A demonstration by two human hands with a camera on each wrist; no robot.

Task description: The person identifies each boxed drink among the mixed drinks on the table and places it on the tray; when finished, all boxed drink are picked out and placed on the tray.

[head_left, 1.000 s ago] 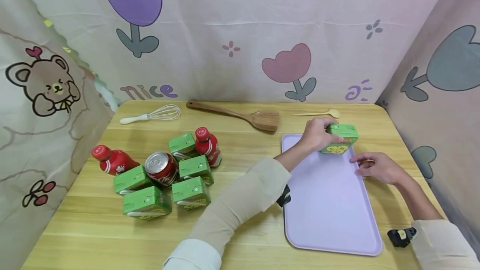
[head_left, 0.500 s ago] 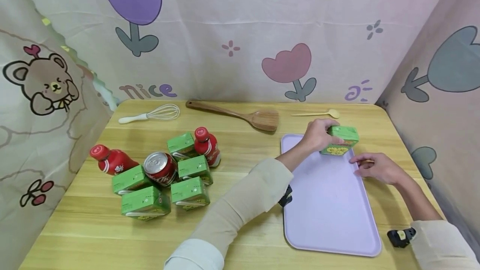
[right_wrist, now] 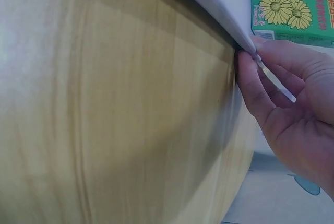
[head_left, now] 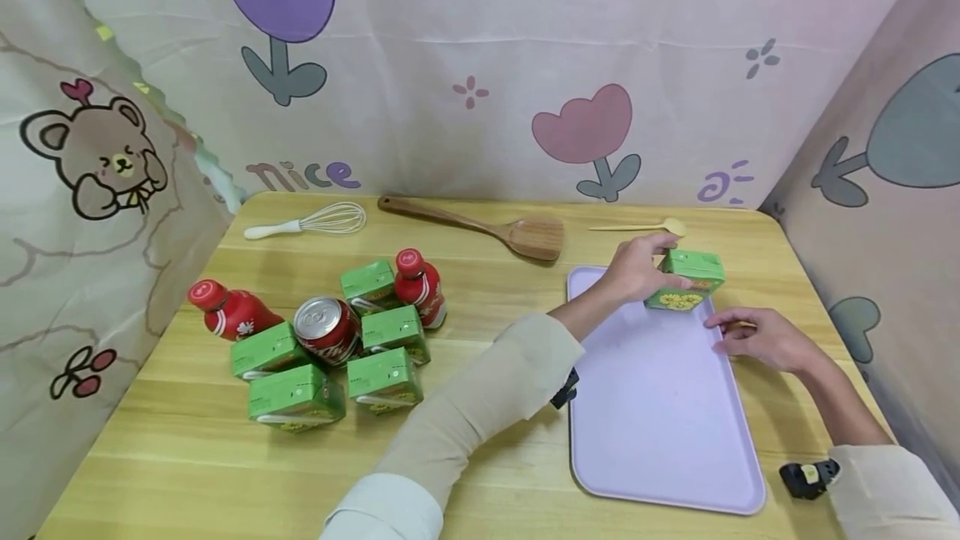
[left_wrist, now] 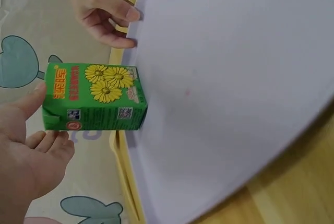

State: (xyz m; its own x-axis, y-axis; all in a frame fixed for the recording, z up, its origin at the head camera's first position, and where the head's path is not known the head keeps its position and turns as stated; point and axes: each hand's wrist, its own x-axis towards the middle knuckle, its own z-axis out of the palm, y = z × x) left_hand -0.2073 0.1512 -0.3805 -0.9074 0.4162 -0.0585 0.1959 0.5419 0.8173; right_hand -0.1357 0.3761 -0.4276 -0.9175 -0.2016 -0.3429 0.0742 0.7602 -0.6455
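Head view: seemingly almost done setting one green, flower-printed cardboard carton [head_left: 684, 280] upright at the far right of a lilac rectangular tray [head_left: 660, 415], with five matching cartons [head_left: 385, 377] at left, not yet aboard. Left wrist: clamping it with fingers of the left hand [left_wrist: 34, 164]. Right wrist: pinching the tray's rim with fingers of the right hand [right_wrist: 302, 112].

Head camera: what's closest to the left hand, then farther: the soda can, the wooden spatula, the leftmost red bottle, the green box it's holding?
1. Green box: in the left hand.
2. Wooden spatula: left, toward the back.
3. Soda can: farther left.
4. Leftmost red bottle: beyond the can.
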